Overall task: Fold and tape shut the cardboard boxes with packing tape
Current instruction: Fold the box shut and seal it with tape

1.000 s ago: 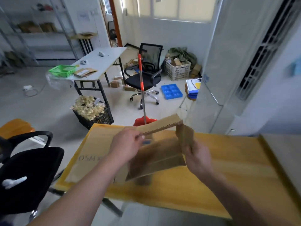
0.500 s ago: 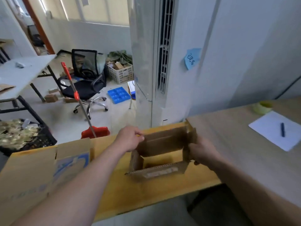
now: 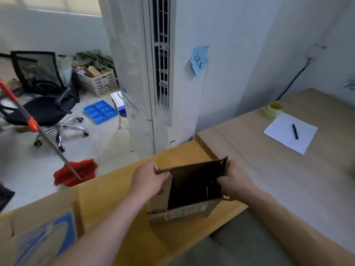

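Hands (image 3: 148,179) (image 3: 235,182) grip open cardboard box (image 3: 192,191); its dark interior unreadable.

We've got both forearms reaching forward, left hand (image 3: 148,179) and right hand (image 3: 235,181) curled, each gripping opposite box (image 3: 192,187) edges.

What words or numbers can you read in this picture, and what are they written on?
Blue sticky note on the tall white air conditioner: handwritten black characters, too blurred to read surely.
White label strip on the near flap of the small brown cardboard box: print too blurred to read.
White sheet of paper under the black pen: no readable writing.
Large flat cardboard sheet: a blue graphic, no readable words.
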{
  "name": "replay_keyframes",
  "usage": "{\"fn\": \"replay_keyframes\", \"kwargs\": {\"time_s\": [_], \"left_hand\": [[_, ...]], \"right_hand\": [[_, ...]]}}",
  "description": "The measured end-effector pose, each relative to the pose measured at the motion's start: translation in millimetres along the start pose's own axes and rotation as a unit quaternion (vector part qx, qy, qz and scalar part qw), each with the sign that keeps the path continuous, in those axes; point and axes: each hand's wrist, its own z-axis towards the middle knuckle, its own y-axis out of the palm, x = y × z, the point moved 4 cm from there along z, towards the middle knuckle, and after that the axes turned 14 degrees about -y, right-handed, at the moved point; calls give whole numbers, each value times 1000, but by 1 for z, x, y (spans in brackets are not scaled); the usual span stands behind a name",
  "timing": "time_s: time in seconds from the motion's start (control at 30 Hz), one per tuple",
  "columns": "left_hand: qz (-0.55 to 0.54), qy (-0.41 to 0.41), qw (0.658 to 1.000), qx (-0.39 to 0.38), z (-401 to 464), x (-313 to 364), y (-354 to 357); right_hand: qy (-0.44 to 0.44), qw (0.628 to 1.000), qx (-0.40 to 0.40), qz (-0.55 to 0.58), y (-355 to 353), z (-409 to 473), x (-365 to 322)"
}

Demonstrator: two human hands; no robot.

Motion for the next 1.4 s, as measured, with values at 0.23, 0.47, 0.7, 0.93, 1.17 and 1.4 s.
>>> {"fn": "replay_keyframes", "kwargs": {"time_s": [0.23,0.47,0.7,0.93,1.17,1.4], "left_hand": [[-21,60,998,-5,25,5,8],[-40,36,998,-19,39,10,16],[-102,50,991,-64,42,9,14],[-211,88,955,-190,35,-7,3],[-128,91,981,-111,23,-20,28],[-284,-8,951,-119,10,-13,52]], "right_hand": [[32,998,-3,-52,4,-1,7],[-78,978,-68,-181,12,-12,2],[-195,963,-174,-69,15,-23,-6],[-117,993,27,21,18,-28,17],[-9,981,192,20,37,-32,23],[-7,982,79,169,51,-28,39]]}}
